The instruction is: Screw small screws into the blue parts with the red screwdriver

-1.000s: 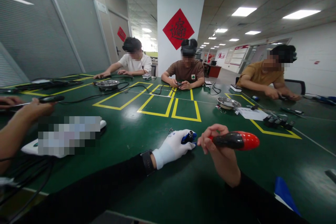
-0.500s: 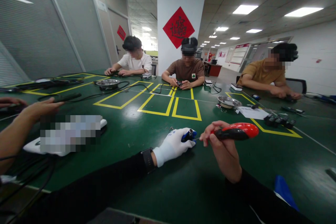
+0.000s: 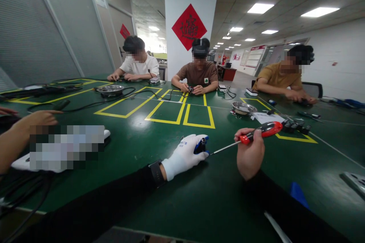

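Note:
My left hand [image 3: 182, 155], in a white glove with blue fingertips, is closed around a small black part [image 3: 201, 145] with a round metallic top. Fingers hide most of that part, so its kind cannot be made out. My bare right hand [image 3: 250, 155] grips a screwdriver [image 3: 266, 130] by its red and black handle. The screwdriver's thin metal shaft slants down to the left, and its tip is close to the black part at my left thumb. Whether the tip touches the part cannot be told.
Metal bowls stand at the left [image 3: 110, 90] and right [image 3: 243, 108]. Several black parts [image 3: 296, 126] lie beside a paper [image 3: 266, 117]. A white device [image 3: 21, 162] and another person's hand [image 3: 37, 125] are at left. Three people sit across the green table [image 3: 159, 136].
My right hand has shifted right and back along the screwdriver, baring its shaft and turning the handle. My left hand keeps its hold on the black part. The view has shifted slightly.

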`<act>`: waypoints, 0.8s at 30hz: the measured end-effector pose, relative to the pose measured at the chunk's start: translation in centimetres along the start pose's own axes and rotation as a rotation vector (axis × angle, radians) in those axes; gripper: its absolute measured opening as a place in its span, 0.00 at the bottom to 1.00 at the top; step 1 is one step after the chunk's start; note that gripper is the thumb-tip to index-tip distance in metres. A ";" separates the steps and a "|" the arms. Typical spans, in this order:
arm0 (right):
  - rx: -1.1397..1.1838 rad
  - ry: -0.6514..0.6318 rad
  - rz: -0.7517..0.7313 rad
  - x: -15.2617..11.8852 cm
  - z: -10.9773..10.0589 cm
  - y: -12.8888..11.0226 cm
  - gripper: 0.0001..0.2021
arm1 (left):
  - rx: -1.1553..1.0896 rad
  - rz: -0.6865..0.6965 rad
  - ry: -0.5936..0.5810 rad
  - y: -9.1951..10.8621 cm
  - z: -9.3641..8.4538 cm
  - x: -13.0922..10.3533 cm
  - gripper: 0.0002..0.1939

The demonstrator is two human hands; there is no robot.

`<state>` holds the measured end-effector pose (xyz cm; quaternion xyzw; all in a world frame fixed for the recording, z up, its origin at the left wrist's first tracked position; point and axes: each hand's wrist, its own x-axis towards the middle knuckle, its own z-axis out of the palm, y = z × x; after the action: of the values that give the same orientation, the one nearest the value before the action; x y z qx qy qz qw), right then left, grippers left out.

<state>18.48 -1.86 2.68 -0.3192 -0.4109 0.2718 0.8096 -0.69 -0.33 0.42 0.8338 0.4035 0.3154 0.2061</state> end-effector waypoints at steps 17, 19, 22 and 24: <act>0.251 0.024 0.582 0.2 -0.8 1.4 0.19 | 0.098 0.000 0.105 -0.7 0.3 0.1 0.44; 0.267 0.016 0.599 0.2 -0.8 1.1 0.19 | 0.045 0.028 0.104 -0.7 0.1 0.2 0.45; 0.313 -0.014 0.602 0.1 -0.6 0.8 0.19 | -0.023 0.048 0.093 -0.7 -0.1 0.3 0.50; 0.368 -0.022 0.593 0.1 -0.4 0.8 0.20 | -0.060 0.056 0.080 -0.6 -0.2 0.3 0.49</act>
<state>18.75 -1.39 1.94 -0.2704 -0.2532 0.5682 0.7348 -0.99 0.30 0.28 0.8250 0.3783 0.3660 0.2058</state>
